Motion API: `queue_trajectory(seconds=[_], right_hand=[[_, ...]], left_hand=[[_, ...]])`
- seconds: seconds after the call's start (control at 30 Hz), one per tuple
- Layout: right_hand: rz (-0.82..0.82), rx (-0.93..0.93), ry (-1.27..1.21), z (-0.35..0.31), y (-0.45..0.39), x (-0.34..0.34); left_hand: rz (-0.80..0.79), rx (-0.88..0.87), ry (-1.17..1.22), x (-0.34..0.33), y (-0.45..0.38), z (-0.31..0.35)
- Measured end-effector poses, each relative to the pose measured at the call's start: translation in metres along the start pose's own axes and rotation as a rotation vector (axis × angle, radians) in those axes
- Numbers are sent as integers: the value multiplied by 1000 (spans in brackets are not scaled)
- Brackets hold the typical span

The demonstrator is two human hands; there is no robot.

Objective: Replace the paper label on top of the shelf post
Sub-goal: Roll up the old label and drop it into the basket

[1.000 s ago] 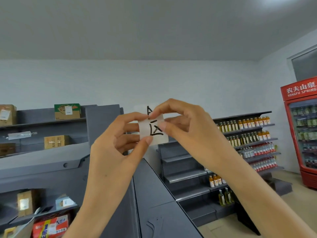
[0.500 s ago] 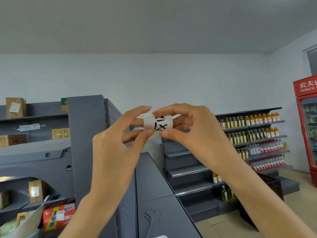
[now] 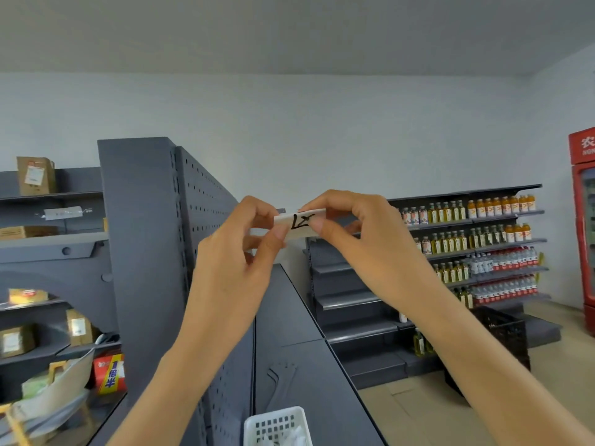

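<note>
A small white paper label (image 3: 299, 222) with black handwriting is pinched between both hands at chest height, folded over into a narrow strip. My left hand (image 3: 235, 255) holds its left end with thumb and forefinger. My right hand (image 3: 360, 236) grips its right end the same way. The dark grey shelf post (image 3: 141, 239) stands tall to the left of my hands, its top end well above the label. The perforated back panel (image 3: 206, 214) runs away from the post behind my left hand.
The flat grey shelf top (image 3: 289, 333) stretches below my hands, with a white plastic basket (image 3: 277, 426) at the bottom edge. Shelves of cardboard boxes (image 3: 33, 178) stand at left. Bottle racks (image 3: 483, 239) and a red drinks fridge (image 3: 582, 220) line the right wall.
The label has gone from an open sheet to a folded narrow strip between my fingers. The view has swung right and down, bringing the shelf post and the white basket into sight.
</note>
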State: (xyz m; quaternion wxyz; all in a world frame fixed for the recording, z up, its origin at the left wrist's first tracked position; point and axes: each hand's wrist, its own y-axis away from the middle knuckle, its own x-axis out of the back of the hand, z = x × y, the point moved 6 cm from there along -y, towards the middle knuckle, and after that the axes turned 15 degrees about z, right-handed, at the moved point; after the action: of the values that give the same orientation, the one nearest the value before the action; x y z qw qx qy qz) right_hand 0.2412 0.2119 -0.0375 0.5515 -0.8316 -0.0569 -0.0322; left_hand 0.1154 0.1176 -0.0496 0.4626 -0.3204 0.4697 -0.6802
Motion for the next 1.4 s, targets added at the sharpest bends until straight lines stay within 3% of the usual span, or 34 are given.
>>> queue_trajectory(seconds=[0.33,0.57,0.8,0.93,1.13,1.4], right_hand=[[-43,-106,-134,35,28,-14],[-1,-152,-174,53,46,-21],[-38,-216,-244,67,66,-25],[-95,-300,-332,78,77,-28],[-319,-430,-418,88,95,-38],[-334,-450,-307,91,120,-44]], left_hand=[[-144,222,191,-16,35,-32],[-101,346,303,-24,52,-49],[-96,313,259,-23,71,-49],[-100,475,307,-24,89,-66],[-302,791,441,-34,126,-89],[-189,962,529,-41,153,-106]])
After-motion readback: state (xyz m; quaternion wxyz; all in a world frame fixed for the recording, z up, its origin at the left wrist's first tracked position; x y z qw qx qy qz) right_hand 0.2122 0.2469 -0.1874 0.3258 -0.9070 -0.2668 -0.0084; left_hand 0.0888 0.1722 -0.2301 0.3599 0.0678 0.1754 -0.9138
